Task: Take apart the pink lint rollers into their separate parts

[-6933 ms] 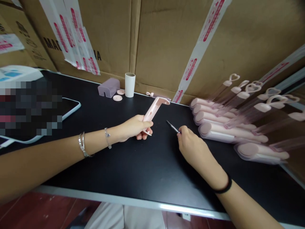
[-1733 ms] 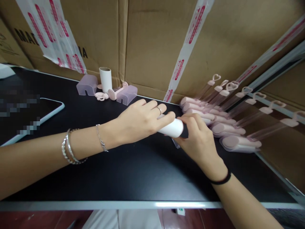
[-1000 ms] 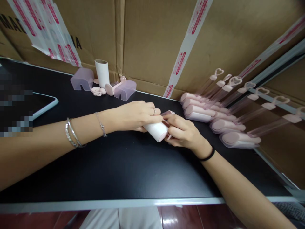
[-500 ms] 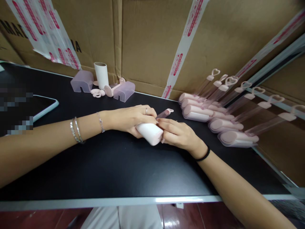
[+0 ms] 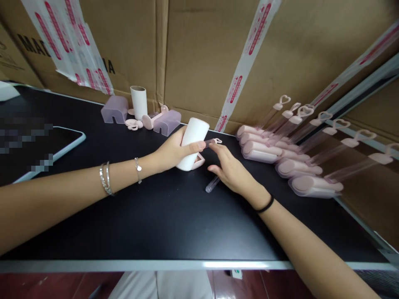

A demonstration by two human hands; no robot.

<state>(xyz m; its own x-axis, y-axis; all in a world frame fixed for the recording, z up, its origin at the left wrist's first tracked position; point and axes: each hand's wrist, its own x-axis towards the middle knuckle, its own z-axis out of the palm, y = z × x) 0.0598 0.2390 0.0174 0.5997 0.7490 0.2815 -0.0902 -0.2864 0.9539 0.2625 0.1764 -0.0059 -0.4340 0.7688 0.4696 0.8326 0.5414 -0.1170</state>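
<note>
My left hand [image 5: 173, 150] is closed round a white roll [image 5: 193, 141], which leans up and to the right with my thumb across its front. A pale pink frame-like piece [image 5: 199, 162] shows just behind the roll's lower end; I cannot tell if it is attached. My right hand [image 5: 232, 169] is open, fingers stretched towards the roll, thumb apart. Under and beside it are a clear tube end [image 5: 212, 185] and a pink heart-shaped handle [image 5: 217, 141], partly hidden by the hand. Whether my right fingertips touch the handle's stem is unclear.
On the right stand several pink rollers [image 5: 262, 151] with clear stems and heart handles. At the back left are a hollow white roll [image 5: 139, 103], translucent purple covers [image 5: 115, 109] and pink parts [image 5: 134, 124]. A phone-like device [image 5: 67, 139] lies left. Cardboard [image 5: 193, 62] walls the black table [image 5: 162, 224].
My left hand has turned the white roll more upright and lifted its upper end. My right hand has let go of the roll's end and opened, moving slightly away to the right.
</note>
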